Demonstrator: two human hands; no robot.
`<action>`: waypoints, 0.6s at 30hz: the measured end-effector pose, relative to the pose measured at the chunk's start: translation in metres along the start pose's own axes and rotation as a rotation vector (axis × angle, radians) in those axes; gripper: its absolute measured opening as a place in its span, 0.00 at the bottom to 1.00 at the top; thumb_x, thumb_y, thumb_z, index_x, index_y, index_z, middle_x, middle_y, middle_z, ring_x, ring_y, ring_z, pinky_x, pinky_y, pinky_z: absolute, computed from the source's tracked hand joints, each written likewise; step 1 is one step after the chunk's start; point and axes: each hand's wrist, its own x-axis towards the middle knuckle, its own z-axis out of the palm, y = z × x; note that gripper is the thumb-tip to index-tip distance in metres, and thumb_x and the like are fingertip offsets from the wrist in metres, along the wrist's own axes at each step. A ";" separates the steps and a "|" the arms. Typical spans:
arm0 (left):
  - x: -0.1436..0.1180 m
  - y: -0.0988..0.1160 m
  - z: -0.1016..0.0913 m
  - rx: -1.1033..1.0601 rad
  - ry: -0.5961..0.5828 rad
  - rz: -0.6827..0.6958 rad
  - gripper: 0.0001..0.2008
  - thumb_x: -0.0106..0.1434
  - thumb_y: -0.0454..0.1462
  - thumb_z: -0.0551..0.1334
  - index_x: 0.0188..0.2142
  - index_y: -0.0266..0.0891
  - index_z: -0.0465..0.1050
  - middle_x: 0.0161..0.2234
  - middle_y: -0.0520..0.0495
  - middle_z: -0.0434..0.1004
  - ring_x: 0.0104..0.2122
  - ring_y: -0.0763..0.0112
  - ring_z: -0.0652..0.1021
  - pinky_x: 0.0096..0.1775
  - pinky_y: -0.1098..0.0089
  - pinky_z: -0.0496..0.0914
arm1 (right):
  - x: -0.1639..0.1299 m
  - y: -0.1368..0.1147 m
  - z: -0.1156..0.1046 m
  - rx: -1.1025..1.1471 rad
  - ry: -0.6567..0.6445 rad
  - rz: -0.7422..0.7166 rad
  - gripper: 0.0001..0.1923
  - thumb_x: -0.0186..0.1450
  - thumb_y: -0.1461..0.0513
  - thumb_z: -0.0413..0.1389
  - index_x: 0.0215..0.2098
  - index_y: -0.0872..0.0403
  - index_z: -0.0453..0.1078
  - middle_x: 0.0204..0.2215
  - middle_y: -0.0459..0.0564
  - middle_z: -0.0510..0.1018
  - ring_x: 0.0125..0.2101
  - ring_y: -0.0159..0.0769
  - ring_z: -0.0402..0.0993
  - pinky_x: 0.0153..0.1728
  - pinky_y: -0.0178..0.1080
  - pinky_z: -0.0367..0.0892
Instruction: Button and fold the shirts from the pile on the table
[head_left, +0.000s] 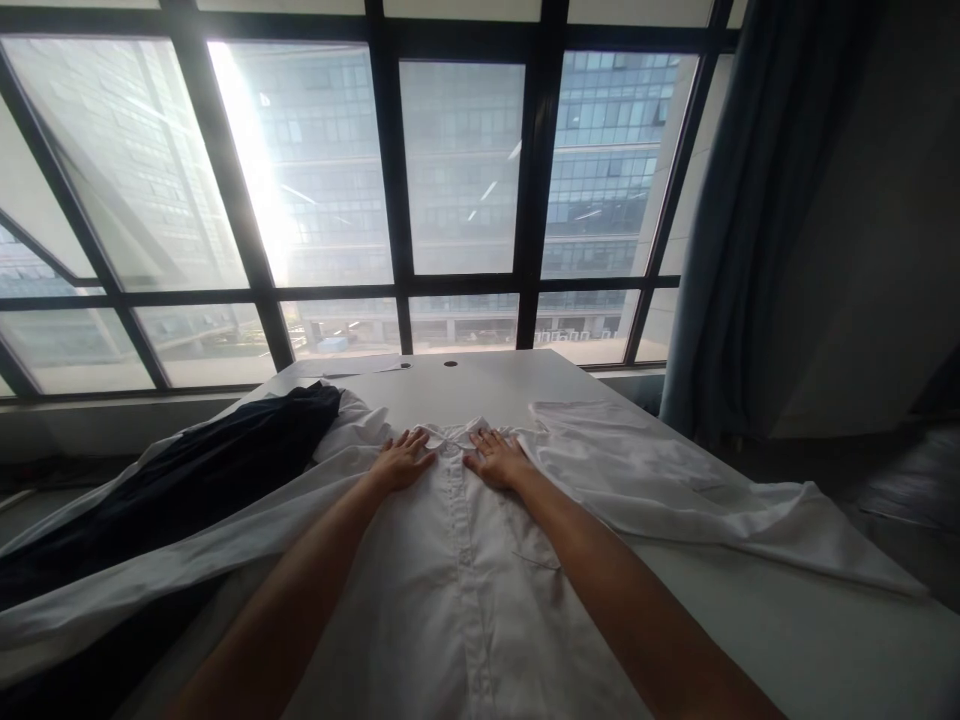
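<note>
A white button-up shirt (pixel 420 600) lies spread front side up on the table, its collar at the far end and its button placket running down the middle. My left hand (pixel 405 458) rests flat on the shirt just left of the collar, fingers stretched out. On the other side of the collar, my right hand (pixel 496 458) presses flat with its fingers spread. One sleeve reaches out to the right, over the table; the other runs down to the left. A chest pocket shows beside my right forearm.
Dark garments (pixel 247 440) lie on the left, partly under the white sleeve. The white table (pixel 495 380) reaches toward large black-framed windows (pixel 461 170). A grey-blue curtain (pixel 742 230) hangs at the right. Two dark holes pierce the far tabletop.
</note>
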 end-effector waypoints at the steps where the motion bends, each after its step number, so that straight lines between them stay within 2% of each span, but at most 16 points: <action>1: 0.001 -0.001 0.001 0.001 -0.005 0.006 0.32 0.71 0.56 0.42 0.70 0.51 0.47 0.72 0.49 0.40 0.70 0.56 0.46 0.66 0.48 0.45 | 0.000 -0.001 0.000 -0.002 0.009 -0.001 0.42 0.69 0.39 0.32 0.73 0.51 0.36 0.73 0.50 0.34 0.71 0.47 0.28 0.65 0.59 0.28; 3: -0.002 -0.001 -0.002 0.023 -0.010 0.004 0.33 0.71 0.55 0.42 0.71 0.47 0.46 0.72 0.46 0.38 0.70 0.55 0.46 0.66 0.50 0.47 | -0.005 -0.003 0.001 -0.020 0.058 -0.016 0.41 0.70 0.41 0.33 0.73 0.53 0.37 0.72 0.52 0.36 0.71 0.47 0.31 0.66 0.58 0.30; 6: -0.022 -0.003 -0.018 0.125 0.046 0.001 0.32 0.72 0.52 0.42 0.70 0.41 0.48 0.72 0.42 0.40 0.70 0.56 0.47 0.66 0.51 0.46 | -0.023 0.004 -0.002 -0.078 0.219 -0.079 0.37 0.72 0.44 0.35 0.73 0.53 0.44 0.72 0.53 0.44 0.70 0.46 0.36 0.66 0.54 0.30; 9: -0.064 -0.020 -0.044 0.278 0.156 0.015 0.29 0.73 0.49 0.46 0.67 0.38 0.56 0.70 0.42 0.48 0.70 0.59 0.49 0.66 0.51 0.42 | -0.058 0.038 -0.014 -0.118 0.382 -0.027 0.31 0.72 0.50 0.40 0.69 0.53 0.55 0.69 0.55 0.55 0.68 0.46 0.46 0.66 0.54 0.34; 11: -0.104 -0.046 -0.062 0.359 0.228 -0.006 0.26 0.73 0.46 0.46 0.64 0.36 0.61 0.69 0.43 0.51 0.69 0.61 0.52 0.66 0.51 0.42 | -0.090 0.080 -0.026 -0.130 0.446 0.091 0.26 0.72 0.53 0.42 0.64 0.52 0.63 0.66 0.56 0.63 0.65 0.47 0.54 0.65 0.56 0.38; 14: -0.173 -0.103 -0.080 0.458 0.274 -0.095 0.25 0.72 0.45 0.47 0.62 0.38 0.63 0.69 0.46 0.53 0.68 0.63 0.55 0.65 0.52 0.43 | -0.147 0.160 -0.046 -0.146 0.450 0.335 0.23 0.71 0.57 0.43 0.58 0.52 0.70 0.61 0.58 0.70 0.60 0.47 0.64 0.61 0.56 0.46; 16: -0.216 -0.145 -0.087 0.483 0.266 -0.232 0.26 0.71 0.46 0.45 0.63 0.37 0.62 0.68 0.46 0.55 0.67 0.65 0.58 0.64 0.57 0.48 | -0.183 0.216 -0.055 -0.164 0.412 0.495 0.23 0.68 0.58 0.48 0.58 0.54 0.71 0.60 0.63 0.70 0.57 0.51 0.67 0.57 0.56 0.53; 18: -0.253 -0.178 -0.093 0.458 0.198 -0.346 0.29 0.70 0.47 0.41 0.62 0.35 0.63 0.67 0.45 0.59 0.64 0.69 0.64 0.61 0.65 0.54 | -0.214 0.264 -0.058 -0.134 0.398 0.679 0.24 0.63 0.57 0.54 0.55 0.57 0.74 0.54 0.70 0.74 0.50 0.56 0.73 0.48 0.55 0.60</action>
